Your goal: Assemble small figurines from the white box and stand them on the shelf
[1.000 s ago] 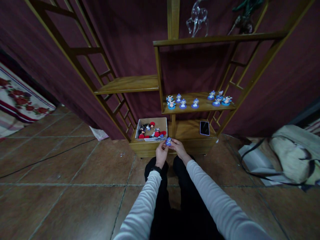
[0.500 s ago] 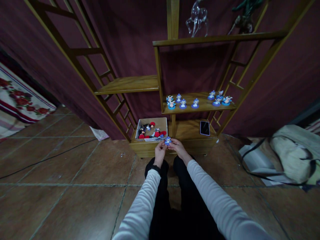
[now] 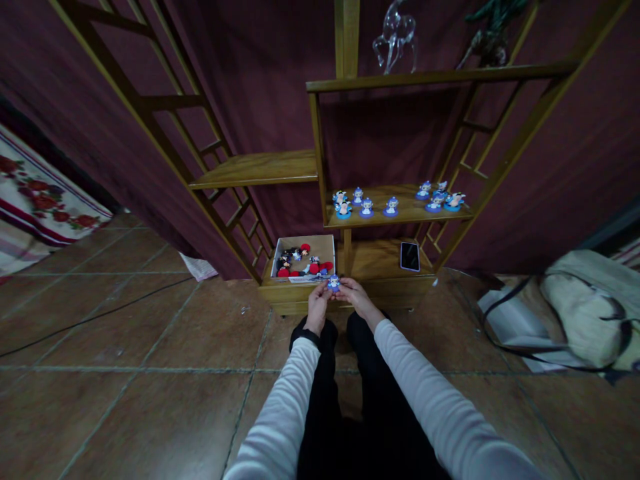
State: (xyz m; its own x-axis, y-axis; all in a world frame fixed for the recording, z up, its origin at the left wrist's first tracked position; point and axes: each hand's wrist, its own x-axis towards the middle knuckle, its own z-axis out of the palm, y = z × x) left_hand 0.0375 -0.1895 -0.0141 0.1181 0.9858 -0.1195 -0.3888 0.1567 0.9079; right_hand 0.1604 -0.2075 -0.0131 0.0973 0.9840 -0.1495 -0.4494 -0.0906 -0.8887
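A small purple-and-white figurine (image 3: 333, 285) is held upright between both hands, in front of the cabinet's lower ledge. My left hand (image 3: 319, 303) pinches it from the left, and my right hand (image 3: 356, 295) grips its right side with the fingertips. Just beyond my left hand stands an open cardboard box (image 3: 323, 248) with several red, black and white figurines (image 3: 315, 268) lying jumbled inside. Similar purple-and-white figurines (image 3: 391, 207) stand on the shelf above, along with blue-based ones (image 3: 343, 209) at its left end and another blue-based one (image 3: 454, 201) at the right.
A phone or tablet with a dark screen (image 3: 410, 257) lies on the lower ledge, right of the post. The wooden shelf unit (image 3: 260, 167) also carries a clear glass horse (image 3: 396, 37) and a dark green statue (image 3: 493, 37). A bag (image 3: 583, 313) rests on the floor at right.
Both hands, with the figurine between them, have shifted very slightly left and down. The figurines on the shelf and in the box stay where they were.
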